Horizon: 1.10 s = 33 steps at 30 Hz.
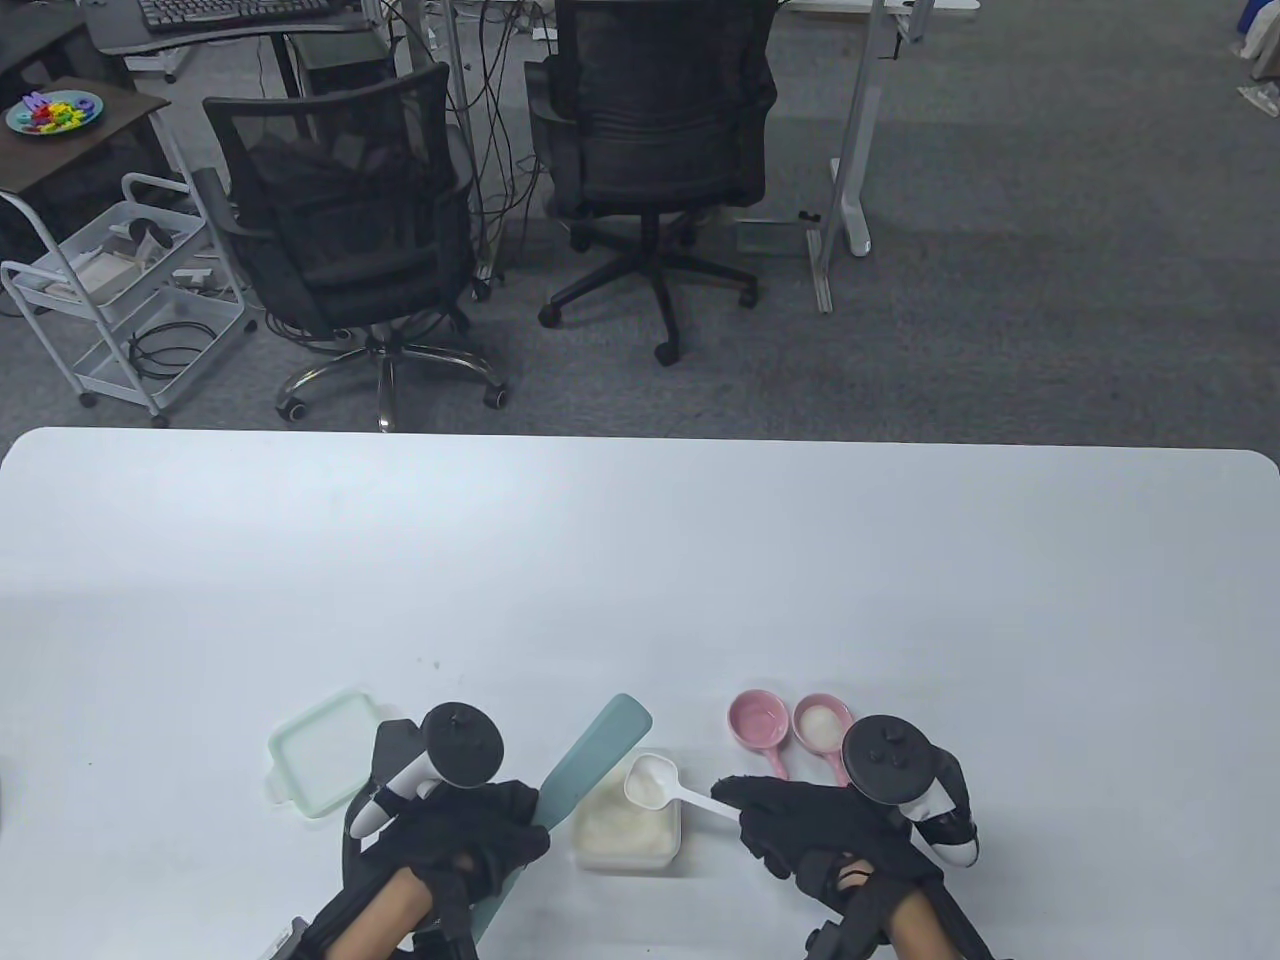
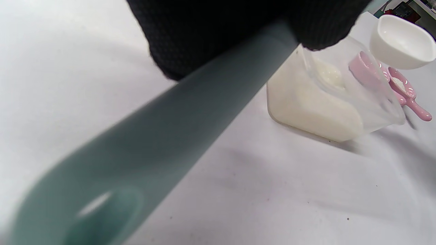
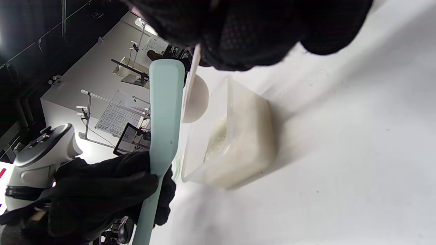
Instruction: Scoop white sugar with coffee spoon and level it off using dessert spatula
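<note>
Right hand (image 1: 800, 815) pinches the white coffee spoon (image 1: 665, 785) by its handle, bowl poised over the clear sugar container (image 1: 628, 830) at lower centre of the tabletop (image 1: 640, 560). Left hand (image 1: 475, 825) grips the teal dessert spatula (image 1: 585, 765), blade angled up-right beside the container. Two pink scoops (image 1: 790, 725) sit just above the right hand.

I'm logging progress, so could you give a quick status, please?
Left hand grips spatula. Right hand holds spoon over sugar tub. Nothing blocking.
</note>
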Each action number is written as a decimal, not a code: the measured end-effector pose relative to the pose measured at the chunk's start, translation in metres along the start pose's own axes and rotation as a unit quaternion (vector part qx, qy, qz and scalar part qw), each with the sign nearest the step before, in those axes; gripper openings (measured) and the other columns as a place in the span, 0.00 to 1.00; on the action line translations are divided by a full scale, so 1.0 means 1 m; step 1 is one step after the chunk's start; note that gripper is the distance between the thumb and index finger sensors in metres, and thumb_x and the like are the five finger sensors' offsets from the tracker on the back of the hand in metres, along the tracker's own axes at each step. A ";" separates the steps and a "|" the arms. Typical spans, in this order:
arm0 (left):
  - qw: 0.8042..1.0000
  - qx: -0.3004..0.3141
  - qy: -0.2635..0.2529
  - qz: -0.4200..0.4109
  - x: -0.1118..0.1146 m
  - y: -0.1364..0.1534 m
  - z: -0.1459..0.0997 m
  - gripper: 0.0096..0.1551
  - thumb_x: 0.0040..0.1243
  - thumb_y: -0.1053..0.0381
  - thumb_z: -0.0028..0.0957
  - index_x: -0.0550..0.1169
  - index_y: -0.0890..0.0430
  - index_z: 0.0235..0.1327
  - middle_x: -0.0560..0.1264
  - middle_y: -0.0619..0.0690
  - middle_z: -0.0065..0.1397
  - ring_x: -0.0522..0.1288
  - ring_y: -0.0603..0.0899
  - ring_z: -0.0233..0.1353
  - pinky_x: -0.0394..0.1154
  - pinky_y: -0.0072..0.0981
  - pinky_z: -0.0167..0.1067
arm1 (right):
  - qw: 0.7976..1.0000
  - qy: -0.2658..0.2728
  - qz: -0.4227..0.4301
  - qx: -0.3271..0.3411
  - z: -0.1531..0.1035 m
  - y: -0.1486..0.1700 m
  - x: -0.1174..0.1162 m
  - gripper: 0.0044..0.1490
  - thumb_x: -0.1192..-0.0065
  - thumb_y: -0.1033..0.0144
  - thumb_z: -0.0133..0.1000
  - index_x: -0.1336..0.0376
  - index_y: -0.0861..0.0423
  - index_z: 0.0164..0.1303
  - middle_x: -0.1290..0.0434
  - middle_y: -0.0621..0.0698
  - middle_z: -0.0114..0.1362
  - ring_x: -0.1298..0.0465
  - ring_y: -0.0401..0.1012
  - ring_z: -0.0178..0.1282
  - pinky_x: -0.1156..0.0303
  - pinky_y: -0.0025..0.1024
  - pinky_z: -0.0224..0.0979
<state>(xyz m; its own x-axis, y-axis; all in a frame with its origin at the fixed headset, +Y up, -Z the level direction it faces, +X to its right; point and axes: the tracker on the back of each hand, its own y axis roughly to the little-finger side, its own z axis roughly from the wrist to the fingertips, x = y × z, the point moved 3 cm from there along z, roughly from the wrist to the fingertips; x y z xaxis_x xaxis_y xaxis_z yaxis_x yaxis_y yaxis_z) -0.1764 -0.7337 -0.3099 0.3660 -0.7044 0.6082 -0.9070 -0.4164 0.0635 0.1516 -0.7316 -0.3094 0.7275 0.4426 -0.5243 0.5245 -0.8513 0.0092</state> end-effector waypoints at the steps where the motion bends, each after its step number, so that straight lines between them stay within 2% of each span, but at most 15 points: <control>1: 1.000 0.000 -0.006 0.000 -0.001 0.000 -0.001 0.30 0.65 0.38 0.54 0.77 0.46 0.68 0.82 0.43 0.64 0.90 0.51 0.55 0.88 0.32 0.52 | 1.000 0.000 -0.001 -0.001 0.000 0.000 0.000 0.31 0.42 0.68 0.62 0.37 0.63 0.76 0.23 0.57 0.55 0.23 0.47 0.42 0.32 0.57 0.68; 5: 0.999 0.000 -0.048 0.016 -0.007 -0.005 -0.009 0.30 0.66 0.38 0.53 0.78 0.46 0.67 0.83 0.43 0.64 0.90 0.51 0.55 0.87 0.33 0.51 | 1.000 -0.001 -0.003 0.003 -0.002 -0.001 0.002 0.31 0.42 0.69 0.62 0.37 0.63 0.76 0.23 0.58 0.55 0.23 0.47 0.42 0.32 0.58 0.68; 9: 0.991 -0.005 -0.115 0.074 -0.010 -0.019 -0.022 0.30 0.65 0.38 0.54 0.77 0.45 0.69 0.82 0.44 0.65 0.89 0.52 0.55 0.86 0.34 0.52 | 1.000 -0.001 0.005 0.016 -0.006 -0.005 0.008 0.31 0.42 0.69 0.62 0.37 0.63 0.76 0.23 0.58 0.55 0.23 0.47 0.42 0.32 0.58 0.68; 12: 0.988 -0.009 -0.125 0.094 -0.005 -0.023 -0.021 0.30 0.65 0.39 0.54 0.77 0.46 0.68 0.82 0.45 0.64 0.89 0.52 0.55 0.86 0.34 0.52 | 1.000 0.000 0.010 0.017 -0.007 -0.005 0.011 0.31 0.42 0.69 0.62 0.37 0.63 0.76 0.23 0.58 0.55 0.23 0.47 0.42 0.32 0.58 0.68; 14: 0.984 -0.042 -0.090 0.151 0.008 -0.023 -0.010 0.30 0.65 0.38 0.54 0.77 0.46 0.69 0.82 0.45 0.64 0.88 0.53 0.55 0.86 0.35 0.53 | 1.000 -0.003 0.009 0.015 -0.007 -0.004 0.010 0.31 0.42 0.69 0.62 0.37 0.63 0.76 0.23 0.58 0.55 0.23 0.47 0.42 0.32 0.58 0.68; 15: 0.981 -0.041 -0.087 0.171 0.009 -0.024 -0.011 0.28 0.65 0.39 0.51 0.79 0.44 0.66 0.83 0.44 0.62 0.90 0.51 0.53 0.87 0.32 0.50 | 1.000 -0.004 0.009 0.015 -0.007 -0.004 0.010 0.31 0.42 0.69 0.62 0.37 0.63 0.76 0.23 0.58 0.55 0.23 0.47 0.42 0.32 0.58 0.68; 18: 0.979 -0.023 -0.142 0.147 0.000 -0.028 -0.018 0.30 0.64 0.38 0.54 0.77 0.45 0.69 0.82 0.44 0.64 0.88 0.52 0.55 0.85 0.35 0.53 | 1.000 -0.004 0.008 0.017 -0.007 -0.004 0.010 0.31 0.42 0.68 0.62 0.37 0.63 0.76 0.23 0.57 0.55 0.23 0.47 0.42 0.32 0.57 0.68; 20: 0.979 -0.044 -0.124 0.153 0.002 -0.026 -0.016 0.30 0.65 0.38 0.54 0.78 0.45 0.70 0.82 0.45 0.65 0.88 0.54 0.55 0.85 0.37 0.53 | 1.000 -0.004 0.009 0.018 -0.007 -0.005 0.010 0.31 0.42 0.68 0.62 0.37 0.63 0.76 0.23 0.57 0.55 0.23 0.47 0.42 0.32 0.57 0.68; 21: 0.976 -0.053 -0.100 0.185 0.006 -0.025 -0.014 0.29 0.65 0.39 0.53 0.79 0.44 0.68 0.82 0.44 0.63 0.89 0.51 0.54 0.86 0.33 0.52 | 1.000 -0.006 0.007 0.017 -0.007 -0.004 0.010 0.31 0.42 0.68 0.62 0.37 0.63 0.76 0.23 0.58 0.55 0.23 0.47 0.42 0.32 0.58 0.68; 22: 0.976 -0.047 -0.101 0.185 0.007 -0.025 -0.011 0.29 0.63 0.39 0.55 0.76 0.44 0.70 0.81 0.43 0.66 0.88 0.51 0.57 0.86 0.33 0.54 | 1.000 -0.006 0.006 0.016 -0.007 -0.004 0.010 0.31 0.42 0.69 0.62 0.37 0.63 0.76 0.23 0.58 0.55 0.23 0.47 0.42 0.32 0.58 0.68; 23: 0.977 -0.050 -0.113 0.172 0.006 -0.025 -0.012 0.29 0.65 0.38 0.52 0.79 0.43 0.68 0.83 0.44 0.64 0.90 0.53 0.55 0.86 0.36 0.51 | 1.000 -0.005 0.005 0.015 -0.007 -0.004 0.010 0.31 0.42 0.68 0.62 0.37 0.63 0.76 0.23 0.58 0.55 0.23 0.47 0.42 0.32 0.58 0.68; 28: 0.981 -0.041 -0.124 0.141 -0.002 -0.021 -0.016 0.30 0.65 0.39 0.54 0.78 0.45 0.69 0.83 0.44 0.64 0.89 0.52 0.55 0.87 0.34 0.51 | 1.000 -0.003 0.008 0.018 -0.007 -0.004 0.010 0.31 0.42 0.68 0.62 0.37 0.63 0.76 0.23 0.57 0.55 0.23 0.47 0.42 0.32 0.57 0.68; 29: 0.980 -0.044 -0.137 0.136 -0.005 -0.018 -0.016 0.30 0.63 0.37 0.55 0.77 0.44 0.71 0.81 0.44 0.67 0.88 0.53 0.57 0.86 0.35 0.54 | 1.000 -0.003 0.008 0.018 -0.007 -0.004 0.010 0.31 0.42 0.68 0.62 0.37 0.63 0.76 0.23 0.57 0.55 0.23 0.47 0.42 0.32 0.57 0.68; 33: 0.962 -0.086 -0.217 0.143 -0.018 -0.008 -0.015 0.31 0.66 0.39 0.53 0.78 0.46 0.69 0.82 0.45 0.65 0.89 0.52 0.55 0.88 0.33 0.50 | 1.000 0.005 0.009 0.019 -0.008 -0.005 0.012 0.31 0.42 0.68 0.62 0.38 0.63 0.77 0.23 0.58 0.56 0.23 0.47 0.42 0.32 0.58 0.68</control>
<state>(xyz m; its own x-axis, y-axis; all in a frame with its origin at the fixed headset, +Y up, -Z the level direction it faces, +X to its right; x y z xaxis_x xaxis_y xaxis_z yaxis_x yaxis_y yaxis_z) -0.1788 -0.7089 -0.3090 0.1150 -0.9653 0.2345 -0.9910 -0.0951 0.0947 0.1617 -0.7198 -0.3088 0.7413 0.4304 -0.5150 0.4949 -0.8688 -0.0138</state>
